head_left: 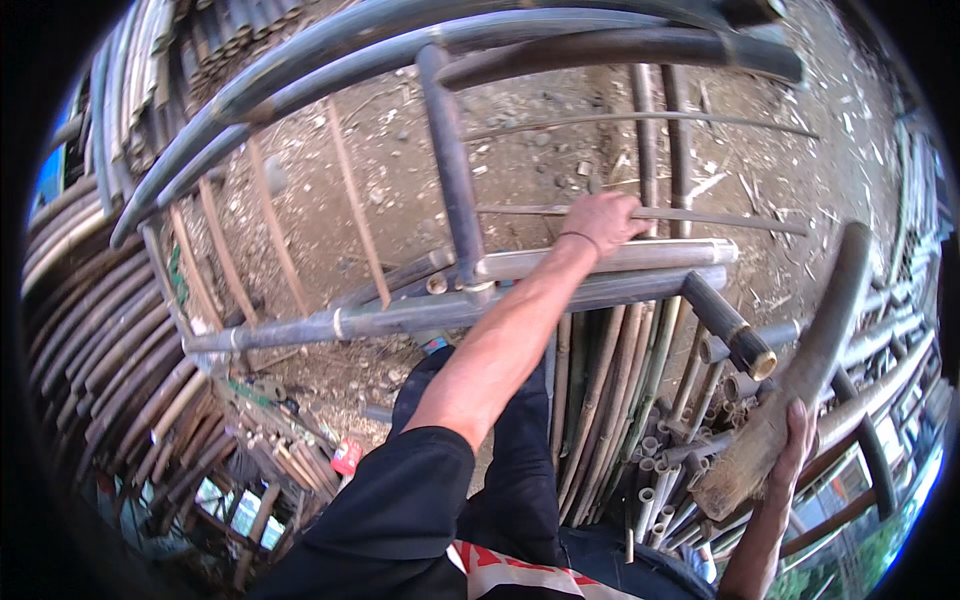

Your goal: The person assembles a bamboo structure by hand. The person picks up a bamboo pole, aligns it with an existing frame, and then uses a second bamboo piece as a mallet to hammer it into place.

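Note:
My left hand [602, 224] stretches out over the dark bamboo frame, with its fingers curled round a thin bamboo strip [725, 218] that sticks out on both sides of it. Just below lies a pale bamboo piece [650, 256], alongside the frame's near pole [400, 318]. On the right, a thick, slightly bent wooden club [810, 350] with a broad, rough near end slants up and away. My right hand [797, 440] grips it by its right side near that end; part of the hand is hidden behind the wood.
Curved dark poles [520, 35] form the frame's far side, with thin slats [355, 190] on the left. A short stub [735, 330] juts toward me. Bamboo is stacked at the left [110, 330]. Cut poles [610, 400] lie below right. Chips litter the dirt ground [560, 150].

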{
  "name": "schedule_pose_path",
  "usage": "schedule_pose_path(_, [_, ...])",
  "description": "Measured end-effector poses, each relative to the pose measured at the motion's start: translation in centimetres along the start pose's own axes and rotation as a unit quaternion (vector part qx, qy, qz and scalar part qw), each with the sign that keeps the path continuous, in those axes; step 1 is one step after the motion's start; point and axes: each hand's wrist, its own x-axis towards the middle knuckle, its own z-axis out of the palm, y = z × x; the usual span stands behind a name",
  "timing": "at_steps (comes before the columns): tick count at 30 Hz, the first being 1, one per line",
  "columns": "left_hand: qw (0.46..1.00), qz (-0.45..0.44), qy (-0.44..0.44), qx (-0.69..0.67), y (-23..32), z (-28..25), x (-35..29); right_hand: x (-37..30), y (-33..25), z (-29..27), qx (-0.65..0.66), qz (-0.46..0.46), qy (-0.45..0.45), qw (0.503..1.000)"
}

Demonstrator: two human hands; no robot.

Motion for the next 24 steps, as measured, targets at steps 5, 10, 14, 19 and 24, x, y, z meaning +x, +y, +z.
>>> schedule_pose_path(5, [0.969, 0.02, 0.244, -0.042, 0.5, 0.0, -5.2, -2.9, 1.5, 4.8, -0.071, -0.123, -0.004, 0.99])
schedule_pose_path(10, [0.945, -0.127, 0.273, -0.124, -5.4, 0.4, -23.8, -2.0, -3.2, 24.2, -0.346, -0.237, -0.237, 0.877])
schedule_pose_path(14, [0.889, -0.403, 0.16, -0.148, -13.5, 2.4, -41.2, 0.8, -4.4, 41.7, -0.479, -0.513, -0.263, 0.663])
schedule_pose_path(19, [0.776, -0.602, 0.154, -0.105, -27.2, 9.1, -57.2, 4.9, -1.6, 54.0, -0.439, -0.694, -0.185, 0.54])
schedule_pose_path(24, [0.398, -0.635, 0.381, -0.541, -35.5, 10.9, -52.4, 4.5, 0.1, 54.8, -0.477, -0.657, -0.149, 0.565])
